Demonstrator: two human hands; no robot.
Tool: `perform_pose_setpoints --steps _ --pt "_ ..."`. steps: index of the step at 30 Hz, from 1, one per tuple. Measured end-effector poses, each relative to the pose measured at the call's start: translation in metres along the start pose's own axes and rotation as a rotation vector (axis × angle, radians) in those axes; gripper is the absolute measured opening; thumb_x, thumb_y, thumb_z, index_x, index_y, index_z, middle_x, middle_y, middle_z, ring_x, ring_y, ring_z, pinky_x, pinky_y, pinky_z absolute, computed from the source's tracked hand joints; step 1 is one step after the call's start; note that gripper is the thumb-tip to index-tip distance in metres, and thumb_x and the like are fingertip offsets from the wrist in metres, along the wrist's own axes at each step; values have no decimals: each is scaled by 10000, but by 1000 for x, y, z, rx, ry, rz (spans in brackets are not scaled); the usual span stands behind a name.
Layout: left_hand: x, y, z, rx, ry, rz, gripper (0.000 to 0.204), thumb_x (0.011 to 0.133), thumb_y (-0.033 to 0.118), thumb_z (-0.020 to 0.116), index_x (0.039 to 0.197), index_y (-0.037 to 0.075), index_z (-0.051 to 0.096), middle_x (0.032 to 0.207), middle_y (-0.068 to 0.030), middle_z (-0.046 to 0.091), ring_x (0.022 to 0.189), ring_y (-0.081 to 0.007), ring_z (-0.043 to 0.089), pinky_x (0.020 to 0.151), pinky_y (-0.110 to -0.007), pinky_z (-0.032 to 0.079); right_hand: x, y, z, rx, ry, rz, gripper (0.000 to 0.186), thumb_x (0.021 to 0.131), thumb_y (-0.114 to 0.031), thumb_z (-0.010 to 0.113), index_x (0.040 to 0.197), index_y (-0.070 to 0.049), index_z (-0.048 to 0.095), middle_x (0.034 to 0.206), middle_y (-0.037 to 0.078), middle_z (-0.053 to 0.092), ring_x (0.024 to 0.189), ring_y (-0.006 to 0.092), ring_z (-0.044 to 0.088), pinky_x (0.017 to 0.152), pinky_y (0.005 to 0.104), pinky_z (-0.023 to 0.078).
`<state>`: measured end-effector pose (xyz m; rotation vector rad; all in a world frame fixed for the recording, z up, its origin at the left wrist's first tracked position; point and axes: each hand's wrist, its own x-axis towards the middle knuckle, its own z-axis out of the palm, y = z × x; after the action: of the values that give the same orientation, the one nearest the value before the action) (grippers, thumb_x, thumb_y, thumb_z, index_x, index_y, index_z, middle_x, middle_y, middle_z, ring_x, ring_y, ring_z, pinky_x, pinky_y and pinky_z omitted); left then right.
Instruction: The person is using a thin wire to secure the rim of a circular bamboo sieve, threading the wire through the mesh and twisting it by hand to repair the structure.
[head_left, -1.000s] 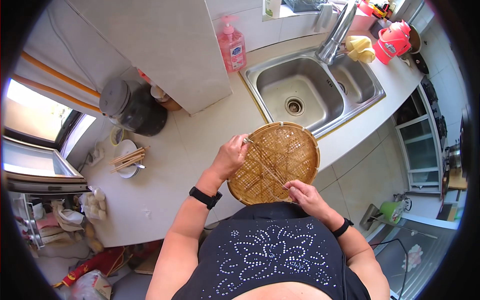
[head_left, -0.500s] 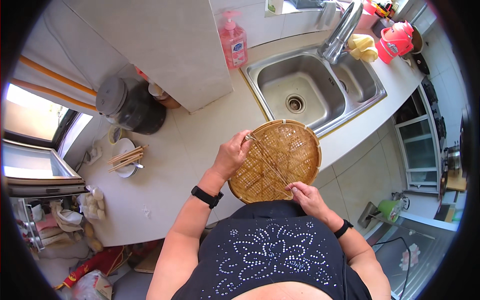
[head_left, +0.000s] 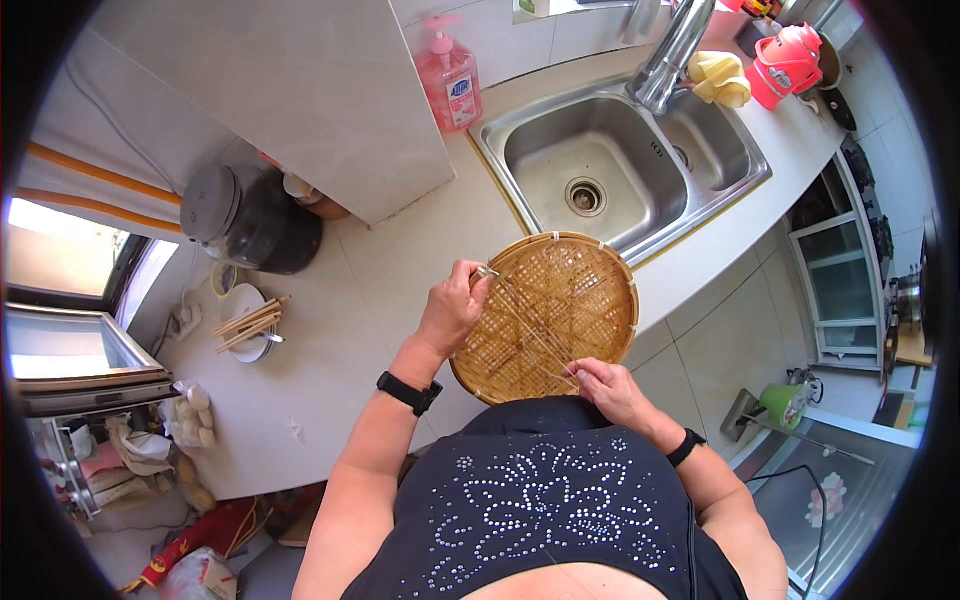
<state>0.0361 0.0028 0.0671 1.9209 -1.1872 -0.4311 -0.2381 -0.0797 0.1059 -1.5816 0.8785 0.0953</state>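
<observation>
A round, shallow woven bamboo tray (head_left: 597,285) lies partly over the counter's front edge, against the front of my body. Above it, several thin pale strands (head_left: 533,328) stretch slantwise between my two hands. My left hand (head_left: 450,315), at the tray's left rim, is closed in a pinch on the strands' upper end, where a small whitish bit (head_left: 486,271) shows at the fingertips. Over the tray's near right side, my right hand (head_left: 612,392) pinches the lower end between thumb and fingers. What the strands are made of is too fine to tell.
Beyond the tray is a double steel sink (head_left: 520,205) with a tall faucet (head_left: 672,60). A pink soap bottle (head_left: 450,85) stands beside it. On the left are a dark lidded jar (head_left: 270,220) and a plate (head_left: 240,300) with several wooden sticks. A red jug (head_left: 785,68) stands far right.
The whole view has shifted slightly, so the counter and sink sit a little farther left. Both hands keep their pinch, with the strands stretched between them.
</observation>
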Motion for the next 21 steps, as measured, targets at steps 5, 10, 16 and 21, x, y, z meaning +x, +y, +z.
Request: perform_pose_setpoints --steps 5,10,16,21 --pt "-2 0 -1 1 -4 -26 178 952 179 591 1011 29 516 698 -154 601 615 -301 614 575 -378 478 7 -3 -3 -8 -13 16 234 970 -155 480 1074 -26 646 663 26 534 639 103 521 615 285 459" --pt "-2 -2 2 -16 11 -38 175 953 175 592 1012 30 515 694 -148 602 609 -298 613 572 -377 478 9 0 -5 -3 -23 10 232 975 -151 475 1075 -30 646 650 20 523 627 102 514 606 281 452" --pt "-2 -8 4 -5 18 -43 175 950 174 597 1007 30 515 699 -156 604 604 -305 607 567 -378 476 11 -5 -6 -27 -44 33 225 975 -148 482 1074 -32 647 647 24 524 618 108 515 602 285 453" --pt "2 -5 5 -6 6 -38 176 947 172 598 1010 31 513 704 -164 605 619 -325 615 572 -383 480 14 0 -8 -39 -9 20 223 976 -150 485 1077 -32 646 650 23 520 616 107 508 598 282 454"
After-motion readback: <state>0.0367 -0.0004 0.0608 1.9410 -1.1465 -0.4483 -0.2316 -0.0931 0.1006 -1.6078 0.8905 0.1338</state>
